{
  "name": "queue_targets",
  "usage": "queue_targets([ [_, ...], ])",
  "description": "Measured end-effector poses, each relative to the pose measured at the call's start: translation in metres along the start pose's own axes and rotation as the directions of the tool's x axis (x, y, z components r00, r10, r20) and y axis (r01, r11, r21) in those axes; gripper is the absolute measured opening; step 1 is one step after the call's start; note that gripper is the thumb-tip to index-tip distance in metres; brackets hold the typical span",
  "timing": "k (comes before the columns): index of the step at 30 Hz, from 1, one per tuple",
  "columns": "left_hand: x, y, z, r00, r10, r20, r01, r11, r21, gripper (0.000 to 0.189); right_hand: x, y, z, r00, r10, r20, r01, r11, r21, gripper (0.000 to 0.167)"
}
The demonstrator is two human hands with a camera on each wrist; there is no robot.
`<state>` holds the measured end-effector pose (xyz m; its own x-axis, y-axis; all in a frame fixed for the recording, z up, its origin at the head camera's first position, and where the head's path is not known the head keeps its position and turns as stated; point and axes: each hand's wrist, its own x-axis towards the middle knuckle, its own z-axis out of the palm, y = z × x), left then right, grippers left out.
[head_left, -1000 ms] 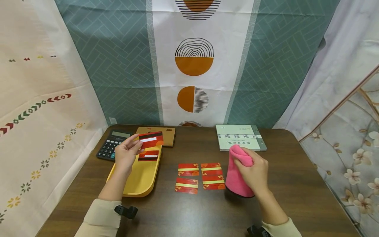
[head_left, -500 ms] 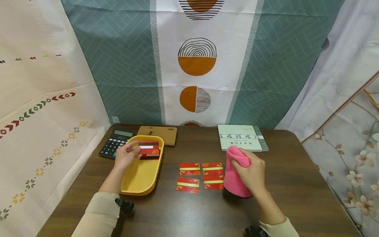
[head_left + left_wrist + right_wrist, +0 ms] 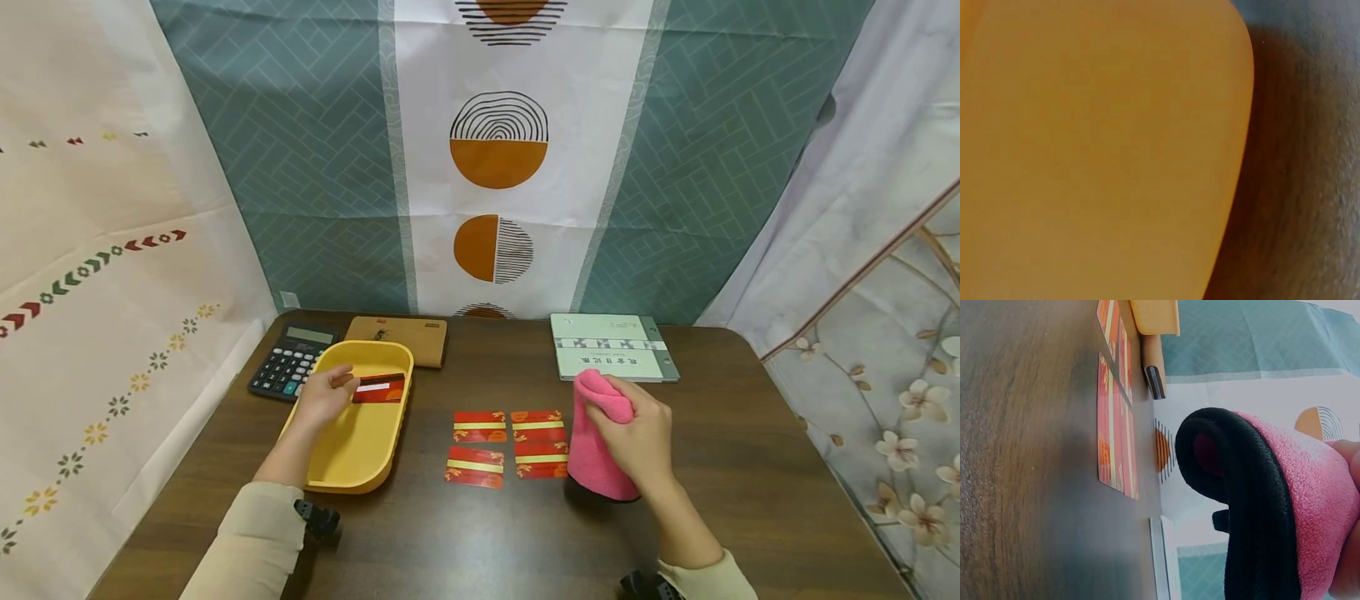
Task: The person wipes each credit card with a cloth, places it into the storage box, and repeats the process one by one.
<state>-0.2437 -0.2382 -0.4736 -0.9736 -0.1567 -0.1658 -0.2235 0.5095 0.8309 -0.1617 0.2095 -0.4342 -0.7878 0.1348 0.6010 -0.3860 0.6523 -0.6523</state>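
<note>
One pink cloth (image 3: 599, 454), long axis downward

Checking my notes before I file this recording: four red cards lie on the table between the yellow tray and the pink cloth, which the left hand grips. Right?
The side is wrong: the right hand grips the pink cloth, as the head view shows. The rest stands.

A fleecy pink cloth (image 3: 597, 458) has black edging, four flat rectangular red cards (image 3: 475, 467) carry pale-yellow stripes, a rounded yellow tray (image 3: 351, 446) is plain, and a teal-and-white fabric backdrop (image 3: 427, 187) bears circles in orange and black.
</note>
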Motion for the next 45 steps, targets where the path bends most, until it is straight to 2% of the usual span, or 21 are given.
queue_targets([
  [2,-0.001,0.002,-0.001,1.0,-0.006,-0.004,0.006,1.0,-0.002,0.051,0.0,0.001,0.0,1.0,-0.004,-0.002,0.004,1.0,0.0,0.042],
  [7,-0.006,0.012,0.001,0.998,0.039,-0.059,-0.04,0.999,-0.027,0.048,0.0,0.003,-0.001,1.0,-0.015,-0.012,0.015,1.0,0.003,0.043],
  [12,-0.021,0.033,0.016,0.987,0.138,-0.077,-0.145,0.984,-0.101,0.043,0.0,0.005,-0.002,1.0,-0.004,-0.013,0.004,1.0,0.004,0.043],
  [15,-0.031,0.046,0.029,0.97,0.23,-0.076,-0.238,0.964,-0.119,0.04,-0.001,0.005,-0.003,1.0,0.007,-0.008,-0.007,1.0,0.007,0.044],
  [18,-0.041,0.059,0.042,0.951,0.307,-0.046,-0.31,0.941,-0.133,0.038,-0.001,0.006,-0.004,1.0,0.012,-0.012,-0.012,1.0,0.009,0.044],
  [22,-0.051,0.072,0.059,0.929,0.369,0.01,-0.365,0.922,-0.129,0.037,-0.002,0.008,-0.005,1.0,0.009,-0.025,-0.009,1.0,0.007,0.043],
  [26,-0.057,0.079,0.076,0.907,0.42,0.034,-0.412,0.901,-0.137,0.036,-0.003,0.01,-0.007,0.999,0.012,-0.031,-0.011,1.0,0.011,0.043],
  [32,-0.062,0.081,0.101,0.885,0.461,0.062,-0.45,0.883,-0.136,0.035,-0.004,0.012,-0.009,0.999,0.035,-0.029,-0.035,0.999,0.015,0.045],
  [38,-0.063,0.069,0.127,0.876,0.471,0.108,-0.462,0.882,-0.097,0.036,-0.006,0.013,-0.01,0.999,0.049,-0.018,-0.049,0.999,0.016,0.044],
  [43,-0.057,0.053,0.144,0.888,0.454,0.079,-0.453,0.891,-0.023,0.035,-0.006,0.014,-0.011,0.999,0.05,-0.018,-0.049,0.999,0.017,0.045],
  [45,-0.054,0.047,0.148,0.902,0.427,0.06,-0.427,0.904,-0.017,0.034,-0.006,0.015,-0.011,0.999,0.049,-0.017,-0.049,0.999,0.017,0.045],
])
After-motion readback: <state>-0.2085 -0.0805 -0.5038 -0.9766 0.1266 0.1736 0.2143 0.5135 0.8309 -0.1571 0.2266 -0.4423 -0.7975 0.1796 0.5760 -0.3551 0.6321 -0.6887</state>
